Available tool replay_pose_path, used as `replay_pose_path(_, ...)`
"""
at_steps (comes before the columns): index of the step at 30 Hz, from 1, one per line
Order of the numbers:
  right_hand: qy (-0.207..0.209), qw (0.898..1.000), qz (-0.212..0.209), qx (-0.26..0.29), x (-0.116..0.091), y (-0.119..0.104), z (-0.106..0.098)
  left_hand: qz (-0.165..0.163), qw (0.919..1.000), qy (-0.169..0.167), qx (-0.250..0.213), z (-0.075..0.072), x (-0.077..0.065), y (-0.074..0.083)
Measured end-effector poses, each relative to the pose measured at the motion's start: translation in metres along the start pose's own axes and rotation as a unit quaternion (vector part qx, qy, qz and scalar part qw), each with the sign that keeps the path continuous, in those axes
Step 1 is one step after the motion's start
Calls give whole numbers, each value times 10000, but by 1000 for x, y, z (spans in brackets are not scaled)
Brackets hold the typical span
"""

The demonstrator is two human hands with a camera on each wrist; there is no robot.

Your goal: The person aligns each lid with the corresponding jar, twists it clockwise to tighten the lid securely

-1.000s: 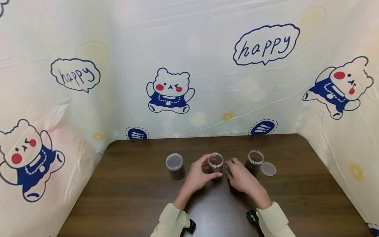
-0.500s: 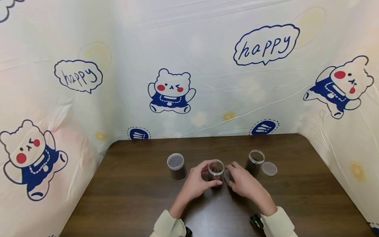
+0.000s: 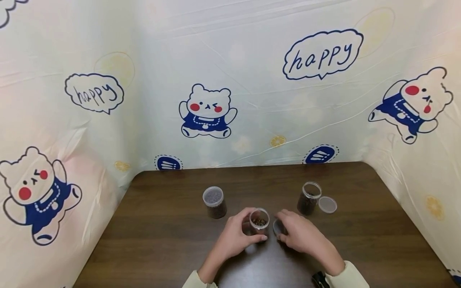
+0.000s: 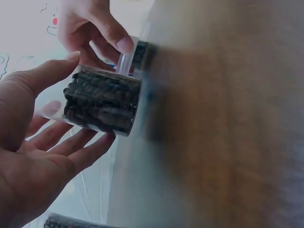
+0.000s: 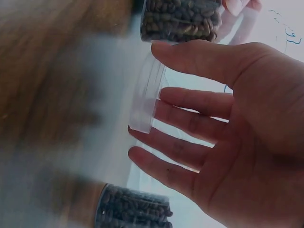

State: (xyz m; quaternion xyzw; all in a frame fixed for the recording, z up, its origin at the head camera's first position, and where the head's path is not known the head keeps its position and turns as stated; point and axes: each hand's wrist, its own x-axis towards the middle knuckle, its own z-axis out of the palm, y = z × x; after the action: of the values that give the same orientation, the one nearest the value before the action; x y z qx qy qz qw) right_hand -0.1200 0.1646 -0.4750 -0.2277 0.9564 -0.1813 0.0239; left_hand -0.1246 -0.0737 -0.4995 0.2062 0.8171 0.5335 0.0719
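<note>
A clear round jar [image 3: 259, 225] partly filled with brown coffee beans stands uncovered, its rim bare. My left hand [image 3: 233, 237] grips its side, thumb on the near side and fingers around the far side. In the left wrist view the beans [image 4: 102, 99] show through the wall. Just right of the jar, my right hand [image 3: 301, 233] holds a clear plastic lid [image 5: 146, 97] by its edge, between thumb and fingers. The lid is on edge, low over the table.
A lidded jar of dark contents [image 3: 215, 203] stands to the left on the wooden table [image 3: 158, 236]. Back right is an uncovered jar of beans [image 3: 308, 200], with a flat clear lid [image 3: 327, 205] beside it. A printed curtain [image 3: 248, 80] surrounds the table's back and sides.
Both hands have moved toward the near side of the table, the left bringing the jar and the right bringing the lid. The other jars and the loose lid stay in place.
</note>
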Motion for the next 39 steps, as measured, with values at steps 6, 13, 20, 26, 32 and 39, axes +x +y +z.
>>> replay_pose_path(6,-64,9996,-219,165,-8,1,4,192,9998,-79,30,1,-14,-5)
replay_pose_path(13,-267,9989,-151,348,-12,2,10,90,9996,-231,-139,1,-18,-7)
replay_pose_path(20,-276,9989,-161,340,-13,5,17,54,9993,-314,-178,3,-19,-9)
replay_pose_path(26,-227,9988,-149,402,-13,8,18,49,9992,-313,-237,4,-17,-9)
replay_pose_path(32,-92,9982,-40,595,-15,9,12,117,9993,-294,-187,3,-15,-9)
replay_pose_path(39,-74,9980,170,611,-17,13,11,164,9993,-322,-88,0,-15,-9)
